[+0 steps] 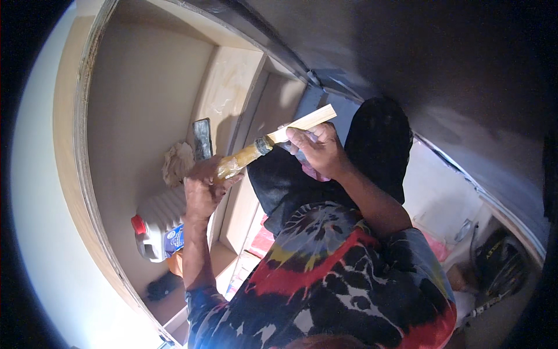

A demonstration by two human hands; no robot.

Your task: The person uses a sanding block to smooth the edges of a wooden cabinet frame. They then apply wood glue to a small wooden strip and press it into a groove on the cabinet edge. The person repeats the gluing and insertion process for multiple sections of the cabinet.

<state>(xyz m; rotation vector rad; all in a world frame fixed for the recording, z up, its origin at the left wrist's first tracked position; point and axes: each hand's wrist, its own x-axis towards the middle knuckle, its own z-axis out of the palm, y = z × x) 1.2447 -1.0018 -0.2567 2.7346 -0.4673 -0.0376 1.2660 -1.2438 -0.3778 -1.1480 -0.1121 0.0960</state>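
Observation:
My left hand (206,183) is wrapped round a long yellow, crinkled, translucent package (238,161) with a dark band at its upper right end. My right hand (317,145) grips a pale flat wooden strip (314,116), whose lower end meets the banded end of the package. Something pink and purple (315,172) shows below my right fingers, partly hidden. Both objects are held at a slant above my lap.
A wooden cabinet (133,75) at the left holds a dark flat block (202,139), crumpled cloth (174,166) and a white jug with red cap (156,227). A dark wall (442,58) rises at the upper right. A black bag (494,262) lies at the lower right.

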